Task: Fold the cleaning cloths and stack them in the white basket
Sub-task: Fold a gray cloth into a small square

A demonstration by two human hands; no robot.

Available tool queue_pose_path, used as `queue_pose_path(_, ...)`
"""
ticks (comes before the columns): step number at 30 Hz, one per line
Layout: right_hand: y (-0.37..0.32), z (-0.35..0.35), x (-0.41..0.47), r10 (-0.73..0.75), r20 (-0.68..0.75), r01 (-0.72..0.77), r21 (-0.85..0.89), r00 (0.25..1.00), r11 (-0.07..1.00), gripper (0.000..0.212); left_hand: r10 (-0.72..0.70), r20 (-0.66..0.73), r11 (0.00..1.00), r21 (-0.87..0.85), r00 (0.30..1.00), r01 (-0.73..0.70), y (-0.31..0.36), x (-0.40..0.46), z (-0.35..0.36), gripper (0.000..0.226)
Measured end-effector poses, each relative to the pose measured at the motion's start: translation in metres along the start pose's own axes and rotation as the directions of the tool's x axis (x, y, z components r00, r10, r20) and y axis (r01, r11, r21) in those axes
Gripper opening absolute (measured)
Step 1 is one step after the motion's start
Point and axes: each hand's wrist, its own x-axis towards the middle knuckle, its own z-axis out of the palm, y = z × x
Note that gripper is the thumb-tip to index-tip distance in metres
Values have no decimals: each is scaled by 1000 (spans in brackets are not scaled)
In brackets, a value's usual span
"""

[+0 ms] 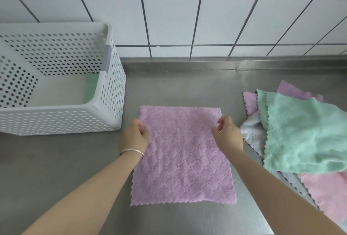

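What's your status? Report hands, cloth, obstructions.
Left hand, right hand pinching flat quilted purple cloth edges. White perforated basket clear left. Nothing blocking.

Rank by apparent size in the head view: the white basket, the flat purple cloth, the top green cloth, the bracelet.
1. white basket
2. and 3. purple cloth and green cloth: too alike to rank, and the green one runs out of frame.
4. bracelet

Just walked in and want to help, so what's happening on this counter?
A person is folding cleaning cloths. Both hands, left hand and right hand, pinch the side edges of a purple cloth spread flat on the steel counter. Unfolded cloths wait at right; the white basket sits at left with something green inside.
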Motion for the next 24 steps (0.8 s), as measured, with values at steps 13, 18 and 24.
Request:
queue_pose_path(13, 66, 51, -151, -756, 166, 760, -319, 633, 566, 19, 730, 352, 591, 106, 586, -799, -39, -148, 15, 31)
queue_pose_path(18, 79, 38, -146, -681, 56, 648, -374, 730, 664, 21, 695, 335, 648, 94, 637, -756, -55, -150, 11, 60)
queue_pose_path(24, 101, 13, -135, -381, -63, 370, -138, 923, 919, 32, 658, 241, 698, 161, 713, -698, -65, -131, -9, 43)
